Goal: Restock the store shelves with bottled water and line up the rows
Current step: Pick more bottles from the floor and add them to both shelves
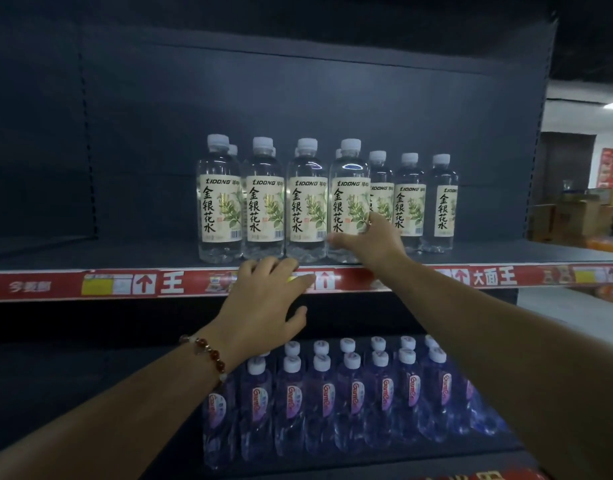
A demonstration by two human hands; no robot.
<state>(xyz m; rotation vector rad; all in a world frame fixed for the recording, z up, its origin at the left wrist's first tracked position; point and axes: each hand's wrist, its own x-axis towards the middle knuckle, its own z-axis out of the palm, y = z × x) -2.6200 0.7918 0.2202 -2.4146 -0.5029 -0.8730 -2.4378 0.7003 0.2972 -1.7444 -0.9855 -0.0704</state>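
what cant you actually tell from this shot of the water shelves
- Head view: the second row behind the front Lidong bottles; only caps peek out, so its count is unknown.
- How the right hand touches that bottle; its fingertips are hidden behind it.
- Price tags on the red shelf strip: blurred, and partly covered by the left hand.
- Purple bottles on the lower shelf: labels blurred and the back rows hidden.

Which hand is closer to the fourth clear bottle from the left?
Right. The right hand touches that fourth clear bottle; the left hand hovers lower, before the shelf edge.
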